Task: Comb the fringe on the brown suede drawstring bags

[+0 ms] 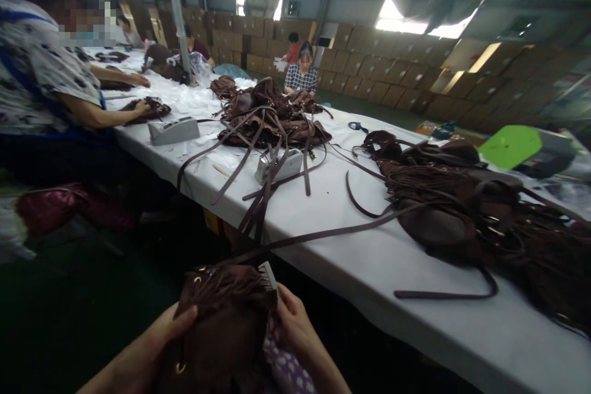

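Observation:
At the bottom of the view is a dark brown fringed bag (221, 314) with gold eyelets, held in front of the table's edge. My left hand (175, 327) grips its left side, thumb on the front. In my right hand (293, 320) is a pale comb (268, 277), its teeth against the fringe at the bag's upper right. The right fingers are closed round the comb, and some of them are hidden. A purple cloth with white spots (289, 369) shows below that hand. From the bag a long brown strap (323, 235) runs up across the table.
The white-covered table (332, 283) carries a heap of brown bags (268, 114) mid-table and more brown bags (443, 209) on the right. Two tape dispensers (175, 130) stand near the edge. A co-worker (50, 74) handles a brown item at left. Cartons (369, 71) are stacked behind.

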Demonstrator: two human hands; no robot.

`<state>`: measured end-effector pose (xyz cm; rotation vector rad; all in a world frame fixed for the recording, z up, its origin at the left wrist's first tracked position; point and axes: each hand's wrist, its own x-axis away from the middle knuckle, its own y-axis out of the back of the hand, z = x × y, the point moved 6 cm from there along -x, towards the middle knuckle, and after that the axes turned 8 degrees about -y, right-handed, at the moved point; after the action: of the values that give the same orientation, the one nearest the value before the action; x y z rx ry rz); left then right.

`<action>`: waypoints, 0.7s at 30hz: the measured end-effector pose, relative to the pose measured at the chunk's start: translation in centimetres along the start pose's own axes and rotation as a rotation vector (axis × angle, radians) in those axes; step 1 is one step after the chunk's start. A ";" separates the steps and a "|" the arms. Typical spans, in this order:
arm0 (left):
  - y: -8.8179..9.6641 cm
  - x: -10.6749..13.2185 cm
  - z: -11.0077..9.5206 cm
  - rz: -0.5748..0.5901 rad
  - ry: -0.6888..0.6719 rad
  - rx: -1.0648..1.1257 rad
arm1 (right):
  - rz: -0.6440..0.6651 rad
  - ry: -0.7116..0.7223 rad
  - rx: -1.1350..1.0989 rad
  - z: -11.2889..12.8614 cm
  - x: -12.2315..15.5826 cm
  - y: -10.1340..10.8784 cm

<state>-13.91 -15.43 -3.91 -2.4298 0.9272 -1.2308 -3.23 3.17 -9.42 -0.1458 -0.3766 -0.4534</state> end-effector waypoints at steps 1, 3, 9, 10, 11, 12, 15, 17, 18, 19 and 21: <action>-0.2 0.1 0.1 0.078 -0.038 -0.043 | 0.017 -0.073 -0.149 -0.5 -0.2 -0.1; -0.1 0.1 0.1 0.184 -0.150 -0.202 | -0.045 -0.153 -0.353 -1.4 -0.5 0.9; 3.9 -0.5 0.5 -0.174 -0.084 -0.396 | -0.538 0.015 -0.299 -1.0 1.1 5.9; 4.1 -0.4 0.6 -0.237 -0.045 -0.316 | -0.600 0.114 -0.123 0.0 2.0 5.5; 4.0 -0.3 0.7 -0.278 -0.025 -0.254 | -0.614 0.246 0.116 1.1 2.8 4.3; 3.7 -0.2 0.6 -0.297 -0.024 -0.220 | -0.577 0.388 0.392 2.1 3.4 2.1; 2.5 0.0 0.2 -0.312 -0.088 -0.240 | -0.355 0.629 1.091 2.0 3.6 -4.5; 2.0 0.2 0.1 -0.322 -0.123 -0.266 | -0.376 0.510 1.352 0.9 2.1 -5.1; 1.9 0.3 0.1 -0.327 -0.122 -0.273 | -0.415 0.412 1.421 0.4 1.1 -4.3; 1.9 0.5 0.3 -0.333 -0.107 -0.276 | -0.448 0.327 1.462 0.0 0.2 -3.2; 1.8 0.6 0.7 -0.327 -0.066 -0.246 | -0.446 0.218 1.486 -0.7 -1.1 -1.0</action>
<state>-13.84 -17.24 -4.81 -2.8890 0.7187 -1.1867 -4.37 2.59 -10.40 1.4429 -0.4495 -0.5191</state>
